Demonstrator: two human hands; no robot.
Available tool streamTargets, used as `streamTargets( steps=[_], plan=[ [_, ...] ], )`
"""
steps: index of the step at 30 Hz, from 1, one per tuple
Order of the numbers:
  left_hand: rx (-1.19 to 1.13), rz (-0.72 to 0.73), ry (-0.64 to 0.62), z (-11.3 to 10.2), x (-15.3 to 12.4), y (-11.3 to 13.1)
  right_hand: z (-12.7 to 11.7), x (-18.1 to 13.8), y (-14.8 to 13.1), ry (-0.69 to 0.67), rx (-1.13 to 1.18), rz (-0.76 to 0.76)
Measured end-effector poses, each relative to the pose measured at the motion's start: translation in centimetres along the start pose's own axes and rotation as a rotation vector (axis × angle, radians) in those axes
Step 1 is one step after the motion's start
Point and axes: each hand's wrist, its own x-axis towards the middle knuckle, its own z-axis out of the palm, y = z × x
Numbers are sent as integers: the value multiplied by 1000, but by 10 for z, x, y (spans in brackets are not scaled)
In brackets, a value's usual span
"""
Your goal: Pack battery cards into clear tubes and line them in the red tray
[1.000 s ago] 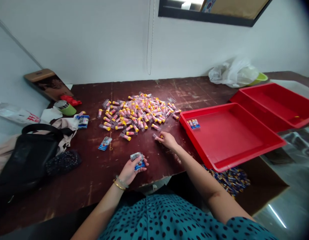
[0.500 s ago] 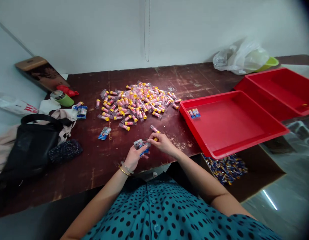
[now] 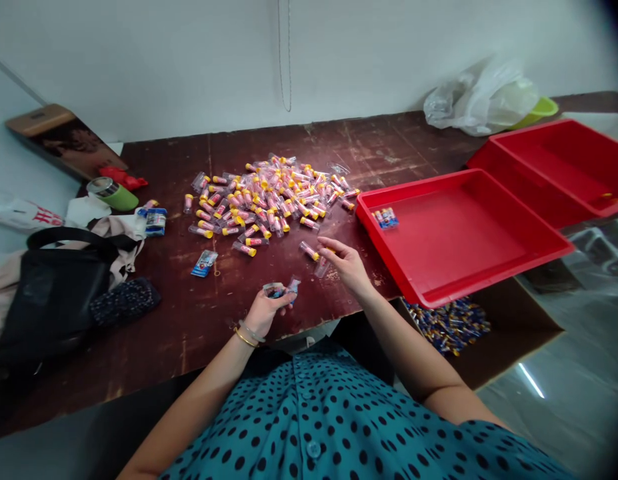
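In my left hand (image 3: 263, 312), low over the front of the table, are small blue printed packets (image 3: 275, 291) with clear parts; the fingers are closed round them. My right hand (image 3: 349, 267) is farther forward and to the right, its thumb and fingers at the yellow cap of a clear tube (image 3: 321, 268) with pink contents. A second capped tube (image 3: 309, 251) lies just left of those fingertips. Behind both hands spreads a large heap of such tubes (image 3: 269, 197). A single blue packet (image 3: 204, 263) lies on the table to the left.
A red tray (image 3: 459, 233) at the right holds a small blue packet (image 3: 385, 218). Another red tray (image 3: 563, 160) stands behind it. Below, a cardboard box (image 3: 513, 340) contains many small pieces. A black bag (image 3: 63, 287) and a green-sided can (image 3: 113, 193) are at the left.
My right hand has moved away from the left hand, forward and to the right, to the tubes. The left hand still holds the packets. The whole view has shifted slightly.
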Motion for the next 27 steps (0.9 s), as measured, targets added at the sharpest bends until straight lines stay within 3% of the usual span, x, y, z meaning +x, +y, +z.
streamTargets(
  steps=[3,6,11,14,17,22,27],
  plan=[
    [9,-29,-71,2,-1,2,13,-3,-9,-50,250,114],
    [-14,-98,-162,3,-5,5,23,-4,-13,-107,306,136],
    [-105,-207,-201,-1,-9,6,17,-3,-13,-36,-40,-64],
    [-100,-180,-173,-3,-9,5,16,-12,-8,-225,-303,-99],
    [-41,-123,-180,-2,-6,4,22,-25,0,-404,-365,-78],
    [17,-69,-157,0,-5,4,13,-25,7,-352,-244,13],
    [3,-106,-152,-3,-5,3,-13,-7,1,-267,64,92]
  ],
)
